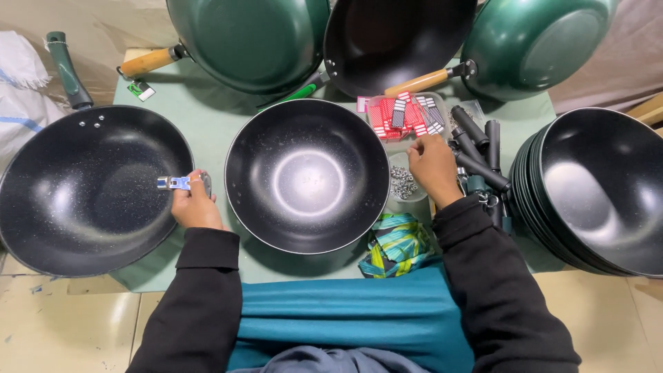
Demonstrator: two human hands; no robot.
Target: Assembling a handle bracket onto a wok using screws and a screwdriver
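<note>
A black speckled wok (307,175) without a handle sits in the middle of the green table. My left hand (194,204) is closed on a small silver metal bracket (178,182), held between this wok and a second black wok (83,188) with a green handle at the left. My right hand (433,166) reaches into the clear trays at the right, fingers down over a tray of red and white tags (404,114), just above a tray of small metal screws (403,184). What its fingers hold is hidden.
Dark handles (478,148) lie piled right of my right hand. A stack of black woks (599,190) stands at the far right. Green woks with wooden handles (252,38) lean at the back. Teal and yellow labels (397,246) lie at the front edge.
</note>
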